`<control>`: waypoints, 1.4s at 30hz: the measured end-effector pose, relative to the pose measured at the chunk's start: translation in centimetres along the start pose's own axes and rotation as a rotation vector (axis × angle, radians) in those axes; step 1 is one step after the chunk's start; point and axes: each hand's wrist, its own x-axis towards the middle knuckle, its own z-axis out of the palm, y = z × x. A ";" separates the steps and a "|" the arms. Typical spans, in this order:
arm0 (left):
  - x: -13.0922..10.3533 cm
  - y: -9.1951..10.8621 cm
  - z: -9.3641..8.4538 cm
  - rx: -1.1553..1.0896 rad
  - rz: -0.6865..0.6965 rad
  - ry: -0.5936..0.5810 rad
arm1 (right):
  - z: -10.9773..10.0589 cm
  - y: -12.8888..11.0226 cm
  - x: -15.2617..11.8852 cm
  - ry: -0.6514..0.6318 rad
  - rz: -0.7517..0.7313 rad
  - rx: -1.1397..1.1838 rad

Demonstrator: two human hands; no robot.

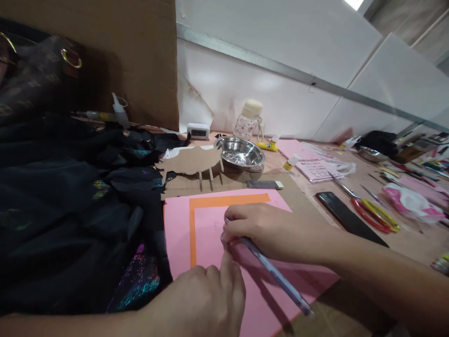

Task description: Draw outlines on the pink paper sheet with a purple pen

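Note:
My right hand (252, 224) is closed around a long purple-grey pen (273, 271), its rear end slanting toward the lower right. Its writing tip is hidden behind the fingers, above a pink sheet (178, 234) with an orange strip (224, 201) along its upper and left sides. On the same sheet lies my left hand (206, 295), index finger stretched out to the right hand's fingertips and the other fingers partly bent. A small, unclear outline shows at the fingertips. Faint pencil-like marks appear beside them.
Behind the sheet are a cardboard cutout with legs (191, 161), a steel bowl (240, 152) and a blade-like strip (264, 184). A black phone (347, 217) and red-yellow scissors (375, 215) lie right. Black fabric (70, 224) covers the left. A lidded bottle (247, 121) stands by the wall.

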 end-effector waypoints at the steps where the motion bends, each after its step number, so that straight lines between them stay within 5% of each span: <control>1: 0.0 0.0 0.0 0.003 0.008 -0.004 | -0.2 -0.2 0.0 -0.020 -0.003 -0.026; 9: 0.1 -0.1 -0.2 -0.006 0.035 -0.010 | 2.0 1.1 2.1 0.179 -0.061 -0.061; 14: 0.2 -0.1 -0.2 0.021 -0.008 0.086 | 0.4 2.8 -0.5 0.315 0.078 -0.044; 18: 0.4 -0.3 -0.2 0.021 0.014 0.110 | -0.1 3.2 -2.1 0.418 0.032 -0.083; 26: 0.5 -0.1 -0.1 -0.009 0.000 0.105 | 3.0 1.1 0.2 0.246 -0.087 0.038; 33: 0.4 -0.1 0.3 -0.028 -0.018 0.148 | 2.4 1.2 1.0 0.178 -0.049 -0.023; 42: 0.7 -0.3 0.2 -0.034 0.033 0.067 | 2.1 0.4 1.4 0.097 0.066 -0.054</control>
